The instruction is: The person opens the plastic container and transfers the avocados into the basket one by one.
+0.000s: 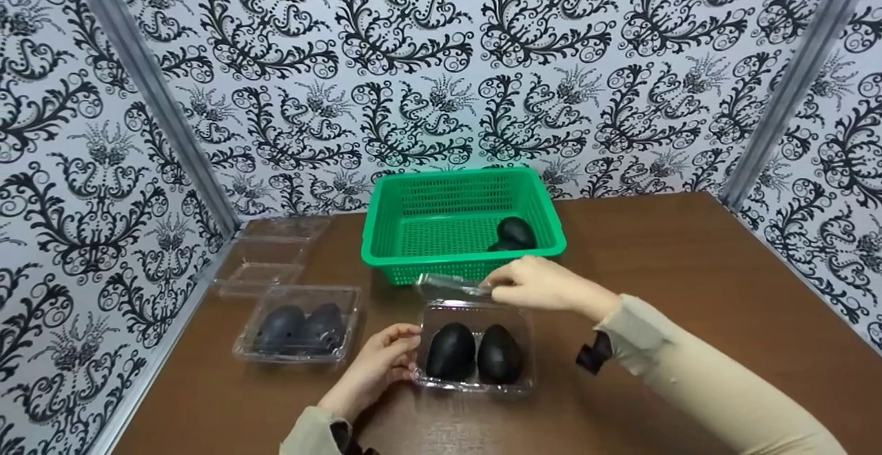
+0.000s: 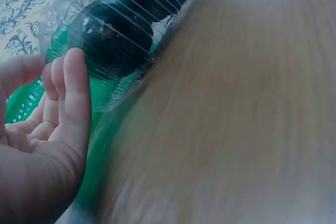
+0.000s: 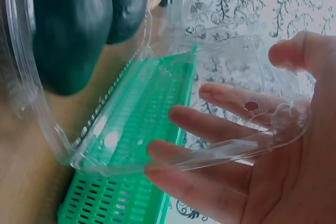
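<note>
Before me stands an open clear plastic clamshell container [image 1: 475, 387] with two dark, smooth avocados [image 1: 450, 353] side by side in it. My left hand [image 1: 389, 358] holds the container's left side, thumb and fingertips at its edge in the left wrist view. At the far side, the clear lid [image 1: 448, 288] stands tilted up. My right hand [image 1: 541, 284] is at the lid's right part. The right wrist view shows its fingers [image 3: 210, 119] stretched out behind the lid, with the thumb apart on the other side.
A green basket [image 1: 465, 260] behind the container holds dark avocados [image 1: 515, 233] in its right part. To the left, a closed clamshell [image 1: 296, 356] holds two more avocados. Behind that lies an open clear clamshell [image 1: 260, 272]. Patterned walls [image 1: 441, 96] border the brown table [image 1: 661, 248].
</note>
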A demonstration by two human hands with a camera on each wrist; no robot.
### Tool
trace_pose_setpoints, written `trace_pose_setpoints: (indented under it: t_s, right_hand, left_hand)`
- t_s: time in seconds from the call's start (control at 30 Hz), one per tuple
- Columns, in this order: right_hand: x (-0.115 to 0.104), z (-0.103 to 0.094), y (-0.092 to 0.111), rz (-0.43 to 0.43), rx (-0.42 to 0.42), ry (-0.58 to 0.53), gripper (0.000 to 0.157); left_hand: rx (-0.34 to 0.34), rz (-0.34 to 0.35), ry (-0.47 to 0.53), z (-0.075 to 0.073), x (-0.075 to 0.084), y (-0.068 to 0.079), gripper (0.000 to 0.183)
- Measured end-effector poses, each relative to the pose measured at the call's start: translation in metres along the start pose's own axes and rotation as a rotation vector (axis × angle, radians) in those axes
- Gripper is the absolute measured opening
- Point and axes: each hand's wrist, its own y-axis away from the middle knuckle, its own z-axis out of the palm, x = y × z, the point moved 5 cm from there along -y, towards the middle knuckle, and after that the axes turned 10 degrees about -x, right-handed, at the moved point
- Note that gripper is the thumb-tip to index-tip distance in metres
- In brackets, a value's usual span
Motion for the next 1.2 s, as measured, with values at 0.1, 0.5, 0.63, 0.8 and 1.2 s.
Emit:
trace_pose_setpoints:
  t_s: [0.1,0.5,0.63,0.8,1.2]
  right_hand:
    - [0.007,-0.004,-0.001,-0.011,-0.002,-0.041,0.036]
    - [0.035,-0.013,0.006,0.152,-0.058,-0.461,0.038]
    - [0.043,-0.013,0.01,0.195,-0.062,-0.573,0.043]
    - [0.05,-0.011,0.014,0.21,-0.081,-0.637,0.046]
    - [0.056,-0.004,0.029,0.132,-0.067,-0.748,0.047]
  left_hand:
    - [-0.003,-0.008,0.004,-0.001,0.002,0.003,0.031]
    - [0.048,-0.042,0.102,0.009,-0.004,0.023,0.035]
    - [0.051,-0.072,0.144,0.017,-0.011,0.032,0.029]
    - [-0.003,-0.113,0.114,0.029,-0.018,0.038,0.022]
    - [-0.015,-0.06,0.035,0.029,-0.014,0.035,0.016]
